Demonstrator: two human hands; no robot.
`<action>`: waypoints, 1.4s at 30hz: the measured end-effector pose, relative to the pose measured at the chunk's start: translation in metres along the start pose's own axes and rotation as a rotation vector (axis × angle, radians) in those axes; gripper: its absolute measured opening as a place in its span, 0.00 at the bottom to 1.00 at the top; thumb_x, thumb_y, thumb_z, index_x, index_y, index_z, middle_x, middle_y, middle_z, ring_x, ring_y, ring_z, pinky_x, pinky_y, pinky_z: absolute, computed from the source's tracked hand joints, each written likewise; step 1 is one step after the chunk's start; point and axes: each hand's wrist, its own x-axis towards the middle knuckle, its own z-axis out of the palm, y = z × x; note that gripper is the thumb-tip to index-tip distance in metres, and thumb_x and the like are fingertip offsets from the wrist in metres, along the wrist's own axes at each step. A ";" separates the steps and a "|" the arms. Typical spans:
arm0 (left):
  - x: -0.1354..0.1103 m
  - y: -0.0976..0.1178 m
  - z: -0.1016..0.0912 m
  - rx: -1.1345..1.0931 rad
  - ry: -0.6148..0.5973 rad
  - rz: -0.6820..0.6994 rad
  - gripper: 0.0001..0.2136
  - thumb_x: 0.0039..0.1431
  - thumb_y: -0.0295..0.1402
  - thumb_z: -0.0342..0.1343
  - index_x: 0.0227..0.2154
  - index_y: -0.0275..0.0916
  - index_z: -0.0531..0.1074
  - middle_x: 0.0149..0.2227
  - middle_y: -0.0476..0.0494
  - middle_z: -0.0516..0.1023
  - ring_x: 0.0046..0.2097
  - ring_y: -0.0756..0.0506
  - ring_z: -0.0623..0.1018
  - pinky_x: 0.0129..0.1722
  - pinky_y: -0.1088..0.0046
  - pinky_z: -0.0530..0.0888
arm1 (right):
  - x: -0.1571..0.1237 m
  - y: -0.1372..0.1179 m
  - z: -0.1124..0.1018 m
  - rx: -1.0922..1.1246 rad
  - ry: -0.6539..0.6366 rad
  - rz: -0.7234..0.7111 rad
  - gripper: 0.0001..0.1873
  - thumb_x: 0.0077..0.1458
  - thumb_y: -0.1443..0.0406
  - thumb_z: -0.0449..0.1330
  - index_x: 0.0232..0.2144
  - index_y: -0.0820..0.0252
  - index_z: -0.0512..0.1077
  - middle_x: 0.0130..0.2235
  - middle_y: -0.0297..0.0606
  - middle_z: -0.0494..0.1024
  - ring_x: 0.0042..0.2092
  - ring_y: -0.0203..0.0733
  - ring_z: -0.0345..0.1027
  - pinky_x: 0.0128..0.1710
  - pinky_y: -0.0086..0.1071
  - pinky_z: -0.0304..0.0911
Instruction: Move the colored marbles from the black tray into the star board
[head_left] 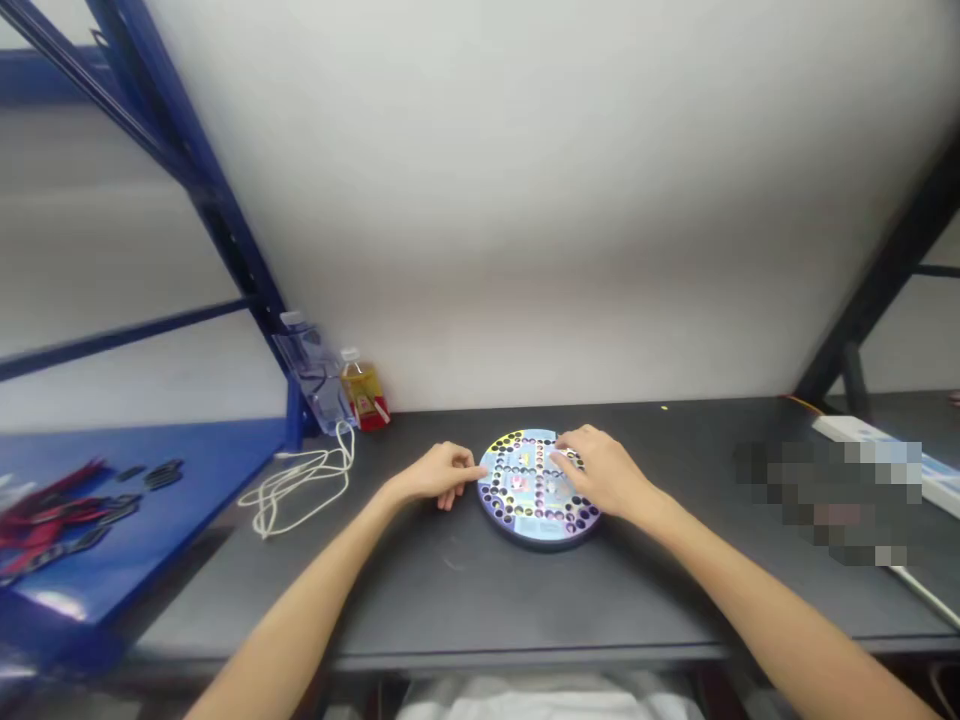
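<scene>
A round game board [534, 528] lies flat on the dark tabletop, its pale blue and purple face covered with rows of round holes. At its left rim is my left hand [448, 472], thumb touching the edge and the other fingers curled beside it. My right hand [600, 470] reaches over the right side of the board and covers part of it. Its thumb and forefinger are apart above the holes, and I make out nothing between them. The undersides of the right fingers are hidden.
A white cable [306, 480] lies coiled at left, before a clear bottle [319, 380] and a red-and-yellow bottle [365, 395]. Red and black straps [67, 515] rest on a blue surface [217, 475]. A white power strip [862, 435] is at right, near a blurred patch.
</scene>
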 end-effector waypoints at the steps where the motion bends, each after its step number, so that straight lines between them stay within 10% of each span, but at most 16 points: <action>1: -0.001 0.001 -0.002 0.023 -0.004 0.003 0.26 0.50 0.59 0.54 0.28 0.36 0.70 0.20 0.47 0.74 0.16 0.50 0.72 0.14 0.78 0.65 | 0.004 0.013 -0.001 -0.020 -0.006 0.063 0.17 0.64 0.57 0.49 0.41 0.59 0.73 0.42 0.43 0.77 0.45 0.46 0.68 0.45 0.36 0.60; 11: -0.006 0.005 -0.005 0.107 -0.018 0.027 0.26 0.48 0.59 0.57 0.30 0.36 0.72 0.22 0.50 0.73 0.17 0.52 0.69 0.15 0.79 0.62 | 0.009 0.050 0.008 -0.133 -0.363 0.358 0.28 0.62 0.45 0.44 0.40 0.60 0.71 0.39 0.49 0.77 0.40 0.51 0.73 0.37 0.37 0.61; 36: -0.003 -0.005 -0.016 0.055 -0.105 0.054 0.22 0.45 0.54 0.62 0.28 0.36 0.74 0.21 0.49 0.72 0.19 0.52 0.68 0.17 0.78 0.64 | 0.005 0.044 0.018 -0.216 -0.440 0.306 0.42 0.60 0.41 0.37 0.37 0.66 0.78 0.41 0.58 0.79 0.44 0.58 0.74 0.42 0.44 0.65; 39: 0.002 -0.015 -0.018 0.078 0.023 0.078 0.23 0.53 0.55 0.55 0.29 0.35 0.75 0.22 0.48 0.72 0.21 0.51 0.70 0.21 0.76 0.67 | 0.009 0.060 0.017 -0.138 -0.450 0.388 0.43 0.58 0.38 0.36 0.37 0.65 0.77 0.40 0.56 0.78 0.43 0.58 0.74 0.40 0.43 0.65; 42: 0.012 -0.032 -0.024 0.228 0.398 0.123 0.24 0.61 0.53 0.46 0.34 0.35 0.76 0.31 0.41 0.77 0.32 0.46 0.75 0.35 0.70 0.73 | 0.014 0.082 0.018 -0.106 -0.348 0.518 0.41 0.61 0.41 0.34 0.40 0.63 0.76 0.41 0.55 0.78 0.44 0.56 0.72 0.41 0.43 0.64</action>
